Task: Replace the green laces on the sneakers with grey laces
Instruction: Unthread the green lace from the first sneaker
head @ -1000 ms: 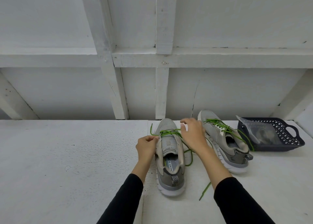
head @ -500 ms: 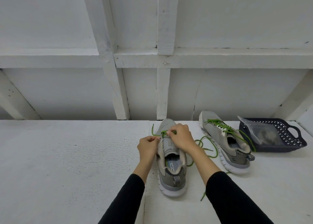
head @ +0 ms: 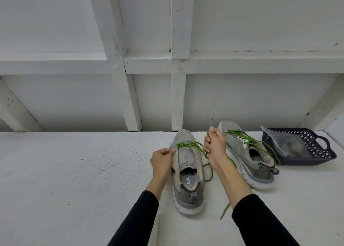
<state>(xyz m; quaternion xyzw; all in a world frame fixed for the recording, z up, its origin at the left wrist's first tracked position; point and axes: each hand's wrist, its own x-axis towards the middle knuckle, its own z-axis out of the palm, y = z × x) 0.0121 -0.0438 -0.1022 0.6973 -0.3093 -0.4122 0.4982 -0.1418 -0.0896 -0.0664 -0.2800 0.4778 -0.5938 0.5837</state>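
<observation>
With the left hand (head: 162, 159) pinching the near sneaker (head: 188, 173) on the counter (head: 74, 171), the right hand (head: 214, 145), at the eyelets 0.5 s ago, now holds its fingers curled round the raised green lace (head: 200, 149), indicating 1 more crossing is freed.

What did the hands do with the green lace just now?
The right hand lifted up and away from the near sneaker, pulling the green lace out to the right. The left hand kept pinching the sneaker's edge. The other sneaker and basket stayed put.
</observation>
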